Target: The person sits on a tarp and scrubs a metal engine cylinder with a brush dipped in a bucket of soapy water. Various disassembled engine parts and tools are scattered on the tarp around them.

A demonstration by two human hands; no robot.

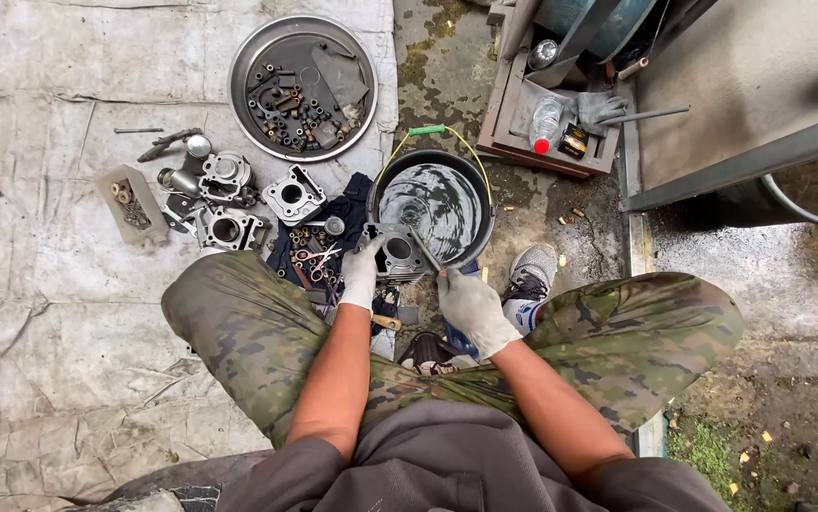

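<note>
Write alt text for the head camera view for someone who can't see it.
A seated person's gloved left hand holds a metal engine cylinder beside a black bucket of liquid, while the gloved right hand works on it with a thin tool. More engine parts lie on a tarp.

A dull, grimy cast-metal engine cylinder (398, 254) sits in matt, soiled cloth gloves. The bucket (382, 190) is black plastic, its water glossy. The round tray (243, 66) is brushed metal; the tarpaulin (39, 313) is creased and rough.

bucket (382, 194) ahead, engine parts (229, 199) left
</note>
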